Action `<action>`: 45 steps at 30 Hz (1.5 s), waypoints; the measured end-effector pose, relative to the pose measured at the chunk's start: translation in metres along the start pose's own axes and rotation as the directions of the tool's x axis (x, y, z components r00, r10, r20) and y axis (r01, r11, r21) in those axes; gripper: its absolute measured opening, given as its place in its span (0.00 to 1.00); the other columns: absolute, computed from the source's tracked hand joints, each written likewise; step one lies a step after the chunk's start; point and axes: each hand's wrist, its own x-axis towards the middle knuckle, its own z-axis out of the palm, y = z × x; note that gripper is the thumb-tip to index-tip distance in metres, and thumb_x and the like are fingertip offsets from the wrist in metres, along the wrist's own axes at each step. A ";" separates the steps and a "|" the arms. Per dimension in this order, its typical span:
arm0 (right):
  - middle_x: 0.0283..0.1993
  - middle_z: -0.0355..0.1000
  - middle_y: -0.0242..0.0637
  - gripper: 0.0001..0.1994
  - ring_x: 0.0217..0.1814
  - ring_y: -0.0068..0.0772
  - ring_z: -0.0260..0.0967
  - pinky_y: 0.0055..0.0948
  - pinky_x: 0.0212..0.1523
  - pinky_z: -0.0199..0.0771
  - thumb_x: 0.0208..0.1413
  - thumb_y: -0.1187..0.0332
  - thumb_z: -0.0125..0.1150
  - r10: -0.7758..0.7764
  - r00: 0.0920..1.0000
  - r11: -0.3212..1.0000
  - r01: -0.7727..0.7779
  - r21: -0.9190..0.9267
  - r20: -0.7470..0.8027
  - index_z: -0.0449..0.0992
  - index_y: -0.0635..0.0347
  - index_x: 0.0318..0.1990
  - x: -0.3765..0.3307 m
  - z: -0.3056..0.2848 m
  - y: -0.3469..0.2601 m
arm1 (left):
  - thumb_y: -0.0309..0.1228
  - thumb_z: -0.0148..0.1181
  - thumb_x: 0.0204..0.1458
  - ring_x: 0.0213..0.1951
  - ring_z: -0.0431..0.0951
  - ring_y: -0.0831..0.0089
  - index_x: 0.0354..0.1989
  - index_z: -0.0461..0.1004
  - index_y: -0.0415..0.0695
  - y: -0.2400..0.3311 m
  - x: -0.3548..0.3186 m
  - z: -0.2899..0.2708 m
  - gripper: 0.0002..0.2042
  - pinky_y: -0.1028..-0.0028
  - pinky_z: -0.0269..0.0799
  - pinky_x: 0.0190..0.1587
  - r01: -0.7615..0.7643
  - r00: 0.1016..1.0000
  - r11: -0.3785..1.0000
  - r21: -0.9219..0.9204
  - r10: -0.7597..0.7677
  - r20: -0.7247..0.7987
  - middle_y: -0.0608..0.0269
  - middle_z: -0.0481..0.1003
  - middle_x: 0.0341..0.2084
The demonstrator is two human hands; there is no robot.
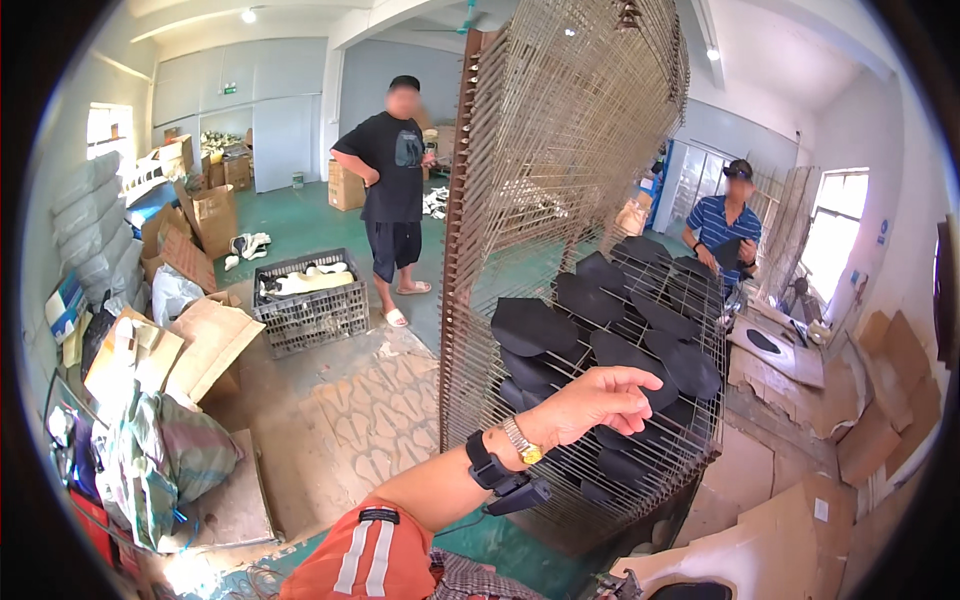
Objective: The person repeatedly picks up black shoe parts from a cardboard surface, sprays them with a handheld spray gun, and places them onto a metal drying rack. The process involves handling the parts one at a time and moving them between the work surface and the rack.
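My left hand [600, 405] reaches across from the lower edge, with a watch and a black strapped device at the wrist. Its fingers are loosely bent and apart, and I see nothing held in them. Beneath and beyond it, flat black rounded pieces [535, 327] lie spread over a wire shelf of a tall metal rack [470, 200]. The fingertips overlap one black piece [690, 365]; whether they touch it I cannot tell. Many more wire shelves are tilted up above. My right hand is out of view.
A person in striped blue [728, 220] holds a black piece beyond the rack. Another person in black [393, 160] stands left of it, near a black crate [310, 335]. Cardboard sheets [750, 545] cover a bench at right. Boxes and a striped sack [160, 460] crowd the left.
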 end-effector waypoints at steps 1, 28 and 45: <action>0.64 0.58 0.33 0.29 0.56 0.28 0.63 0.28 0.52 0.70 0.62 0.72 0.50 -0.002 1.000 1.000 0.002 0.000 -0.013 0.48 0.54 0.69 -0.005 -0.001 0.003 | 0.28 0.56 0.56 0.34 0.78 0.74 0.53 0.68 0.39 -0.004 0.001 0.002 0.16 0.75 0.76 0.39 0.009 1.000 1.000 -0.008 -0.009 0.010 0.62 0.75 0.32; 0.57 0.67 0.34 0.25 0.51 0.26 0.67 0.27 0.48 0.70 0.61 0.68 0.53 0.065 0.998 0.998 -0.065 -0.002 -0.009 0.58 0.57 0.65 0.032 0.058 -0.007 | 0.22 0.54 0.54 0.38 0.77 0.67 0.46 0.74 0.37 0.076 -0.062 0.016 0.11 0.73 0.75 0.39 -0.568 0.823 0.720 0.400 0.496 0.276 0.56 0.76 0.35; 0.51 0.70 0.34 0.24 0.50 0.28 0.69 0.29 0.47 0.69 0.59 0.65 0.56 0.097 0.990 0.993 -0.103 -0.057 -0.099 0.62 0.56 0.63 0.029 0.071 0.005 | 0.22 0.58 0.39 0.24 0.77 0.64 0.20 0.73 0.34 0.121 -0.069 0.058 0.03 0.72 0.77 0.25 -0.716 -0.078 -0.543 0.438 0.686 0.723 0.57 0.73 0.20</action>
